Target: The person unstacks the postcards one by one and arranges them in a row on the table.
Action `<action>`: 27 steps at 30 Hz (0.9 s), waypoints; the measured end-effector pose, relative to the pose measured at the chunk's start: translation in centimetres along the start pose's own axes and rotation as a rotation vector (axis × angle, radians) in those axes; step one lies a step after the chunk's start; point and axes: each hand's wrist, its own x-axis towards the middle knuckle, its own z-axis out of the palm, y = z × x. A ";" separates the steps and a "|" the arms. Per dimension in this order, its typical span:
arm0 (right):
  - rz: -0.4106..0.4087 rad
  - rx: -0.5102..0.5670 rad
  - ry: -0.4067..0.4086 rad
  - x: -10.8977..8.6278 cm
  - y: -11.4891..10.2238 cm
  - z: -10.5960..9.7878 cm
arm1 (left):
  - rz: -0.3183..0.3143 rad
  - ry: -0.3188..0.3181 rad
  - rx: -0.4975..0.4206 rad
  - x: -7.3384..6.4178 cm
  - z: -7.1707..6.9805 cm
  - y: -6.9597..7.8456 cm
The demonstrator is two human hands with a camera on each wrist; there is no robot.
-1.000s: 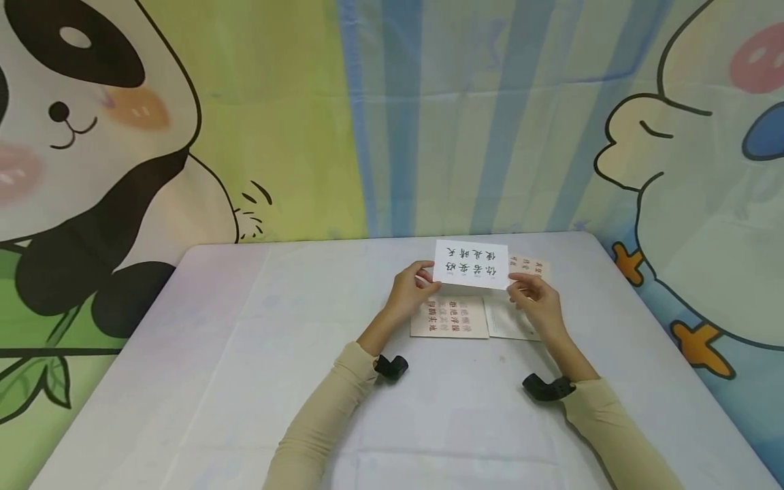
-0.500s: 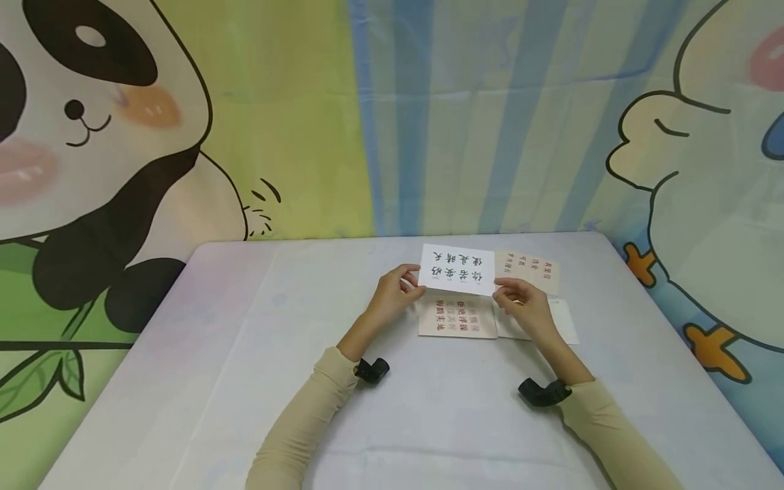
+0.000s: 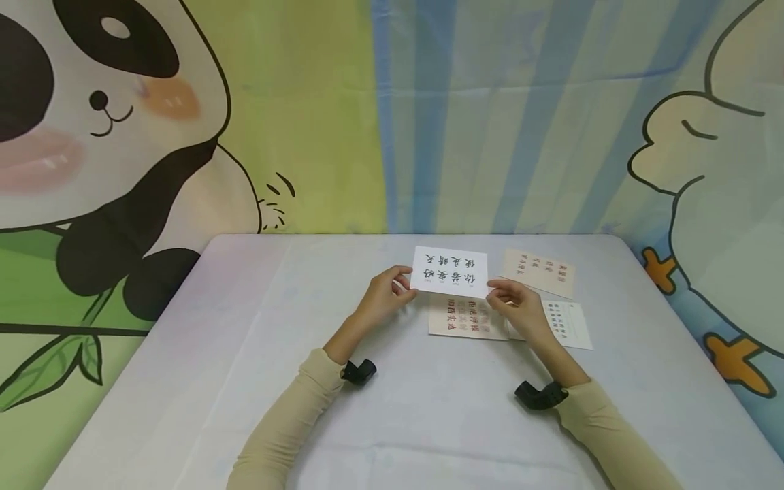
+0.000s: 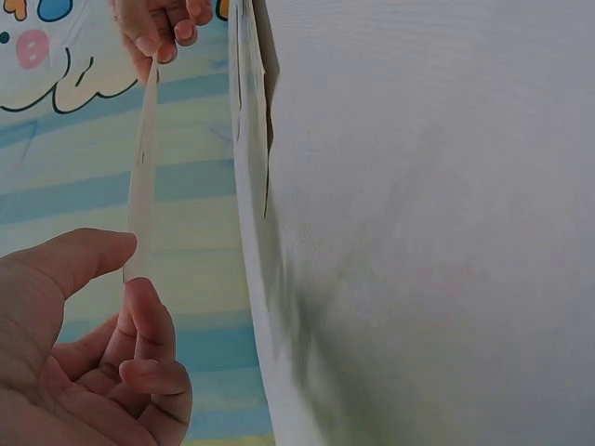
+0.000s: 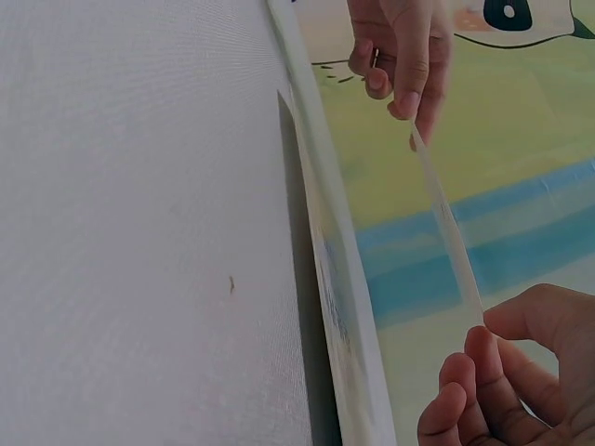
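A white card [image 3: 450,271] printed with two rows of black Chinese characters is held up above the table. My left hand [image 3: 382,295] pinches its left edge between thumb and forefinger, and my right hand [image 3: 520,309] pinches the opposite edge. Seen edge-on in the left wrist view, the card [image 4: 141,177] is a thin pale strip stretched between both hands. Below it lies a card with red characters [image 3: 459,320], its upper part covered by the held one. A white card with small dark print [image 3: 566,323] lies partly behind my right hand.
Another cream card with red characters [image 3: 539,271] lies toward the back right. All of them rest on a white-covered table [image 3: 294,381]. A cartoon-printed curtain [image 3: 318,122] rises behind the table's far edge.
Both hands have carried the white card left relative to the cards lying on the table. More of the back right card and of the small-print card now shows.
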 end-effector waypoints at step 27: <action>-0.020 0.031 -0.127 0.1 -0.8 4.3 | -0.023 0.039 0.086 -3.4 -4.0 -2.2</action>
